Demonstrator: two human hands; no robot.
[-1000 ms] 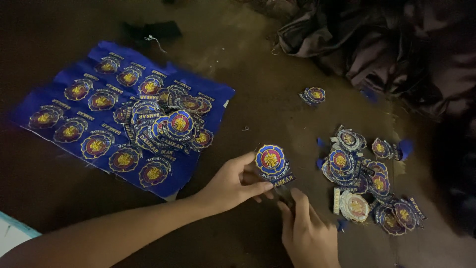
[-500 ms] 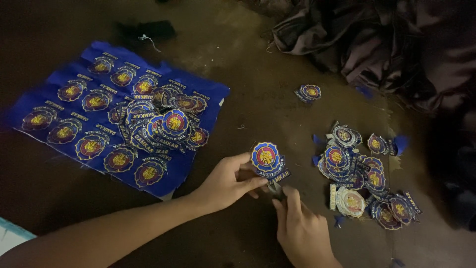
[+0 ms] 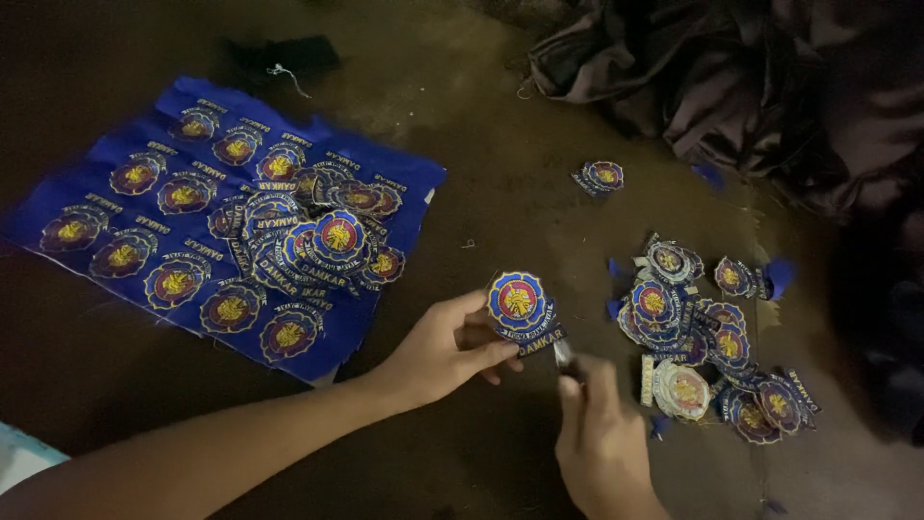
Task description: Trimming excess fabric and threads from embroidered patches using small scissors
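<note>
- One view only — a camera worn on the person's head, looking steeply down and forward at the dark floor (image 3: 481, 193).
- It sits close: both hands enter from the bottom edge, the left hand (image 3: 443, 351) and the right hand (image 3: 602, 448) low in the frame.
- No second view — nothing is shared.

The left hand (image 3: 448, 347) pinches a round embroidered patch (image 3: 518, 303), blue-rimmed with a red and yellow centre, upright between thumb and fingers. Just below it the right hand (image 3: 602, 443) grips a small metal tool (image 3: 565, 356), too blurred to identify, touching the patch's lower edge. A blue fabric sheet (image 3: 404, 193) of uncut patches lies left; a heap of cut patches (image 3: 707, 337) lies right on the brown floor (image 3: 481, 125).
</note>
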